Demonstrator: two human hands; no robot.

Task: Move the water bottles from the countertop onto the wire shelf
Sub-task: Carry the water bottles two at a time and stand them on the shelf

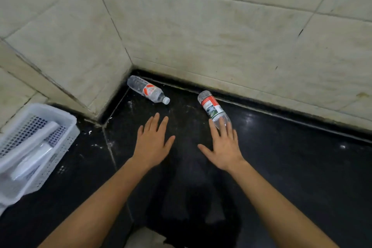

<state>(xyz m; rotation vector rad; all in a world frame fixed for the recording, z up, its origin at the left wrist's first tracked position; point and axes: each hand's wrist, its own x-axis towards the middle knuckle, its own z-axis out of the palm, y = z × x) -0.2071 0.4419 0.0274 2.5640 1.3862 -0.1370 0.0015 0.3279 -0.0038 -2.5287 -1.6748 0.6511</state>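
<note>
Left hand [152,140]: hovering flat, fingers spread, holding nothing.
Right hand [225,145]: spread flat, fingertips overlapping green-labelled bottle [213,108].
Red-labelled bottle [147,89]: lying on black countertop [291,157], corner.

Left hand [152,143], right hand [225,147]: bare, no sleeves, rings or watch; forearms uncovered.

The right hand [223,145] covers the neck and cap end of the green-labelled bottle [213,107], so its cap cannot be seen; the print on both labels is too small to read; at nine o'clock the white basket [66,125] is cut off by the left edge, its contents blurred; both forearms run off the bottom edge.
</note>
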